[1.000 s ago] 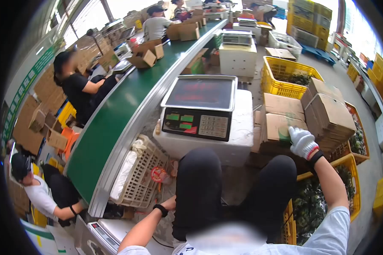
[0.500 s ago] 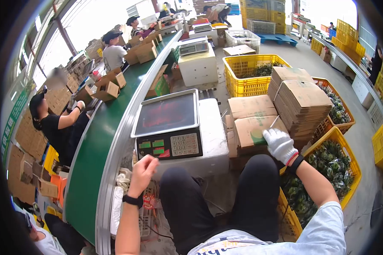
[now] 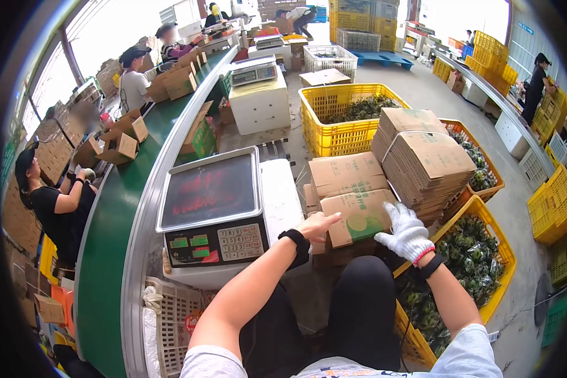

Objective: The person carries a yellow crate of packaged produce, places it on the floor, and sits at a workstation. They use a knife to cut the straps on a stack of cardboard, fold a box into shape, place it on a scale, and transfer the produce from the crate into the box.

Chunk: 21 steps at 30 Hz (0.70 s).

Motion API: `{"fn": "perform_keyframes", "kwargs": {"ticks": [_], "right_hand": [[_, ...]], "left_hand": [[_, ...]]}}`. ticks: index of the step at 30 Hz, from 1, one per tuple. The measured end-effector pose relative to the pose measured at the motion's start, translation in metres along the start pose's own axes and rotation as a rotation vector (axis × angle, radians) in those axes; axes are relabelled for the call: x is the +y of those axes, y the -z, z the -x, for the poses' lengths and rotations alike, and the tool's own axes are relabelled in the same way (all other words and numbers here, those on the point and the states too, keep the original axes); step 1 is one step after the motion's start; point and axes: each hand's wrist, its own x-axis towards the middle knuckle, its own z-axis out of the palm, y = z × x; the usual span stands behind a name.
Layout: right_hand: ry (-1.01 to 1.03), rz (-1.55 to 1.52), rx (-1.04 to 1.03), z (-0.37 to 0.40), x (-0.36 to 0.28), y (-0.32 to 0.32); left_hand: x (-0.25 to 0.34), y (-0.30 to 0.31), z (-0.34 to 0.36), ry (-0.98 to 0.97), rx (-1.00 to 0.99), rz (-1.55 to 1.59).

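Observation:
My left hand (image 3: pixel 319 227), bare with a dark wristband, reaches to the near left edge of a flattened cardboard carton (image 3: pixel 358 220) with green print. Its fingers are partly extended, with nothing seen in them. In a white knitted glove, my right hand (image 3: pixel 406 234) lies at the carton's right edge, fingers spread and thumb toward its near corner. This carton tops a low pile in front of my knees. Behind and to the right stands a taller stack of flattened cartons (image 3: pixel 431 151) bound with a white strap.
A digital scale (image 3: pixel 211 189) sits on a white foam block at my left, beside a green conveyor belt (image 3: pixel 110 252). Yellow crates (image 3: pixel 507 252) of bagged dark green produce stand at the right. Several people work across the belt and farther off.
My left hand has moved right, from beside the scale to the flattened carton. My right hand has come down along the carton's right edge, its fingers spreading. The view has swung right.

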Motion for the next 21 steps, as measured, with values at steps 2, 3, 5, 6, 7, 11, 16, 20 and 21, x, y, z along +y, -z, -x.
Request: {"fn": "perform_keyframes", "kwargs": {"ticks": [2,3,5,6,7,11,16,20,21], "right_hand": [[-0.003,-0.017,-0.015,-0.005,0.000,0.000],[-0.002,-0.038,-0.025,-0.008,-0.001,0.002],[-0.018,-0.034,0.008,-0.011,-0.003,0.006],[-0.022,-0.102,0.020,-0.013,0.000,0.007],[-0.028,-0.169,0.029,-0.013,0.005,0.006],[-0.065,-0.449,0.059,-0.011,0.005,0.006],[0.070,-0.583,0.180,-0.005,-0.021,0.031],[0.176,-0.785,0.462,-0.024,-0.042,0.078],[0.225,-0.768,0.547,-0.032,-0.045,0.091]], "left_hand": [[0.012,-0.002,0.008,-0.064,-0.057,-0.081],[-0.001,-0.002,-0.006,-0.070,-0.059,-0.081],[-0.038,-0.001,-0.046,-0.358,0.240,-0.391],[-0.003,-0.011,-0.004,-0.253,0.356,-0.577],[0.012,-0.015,0.011,-0.254,0.354,-0.579],[0.031,-0.019,0.031,-0.538,0.541,-0.470],[0.051,-0.006,0.052,-0.935,0.543,0.169],[0.074,0.026,0.125,-0.913,0.603,-0.111],[0.071,0.032,0.129,-0.915,0.602,-0.117]]}}
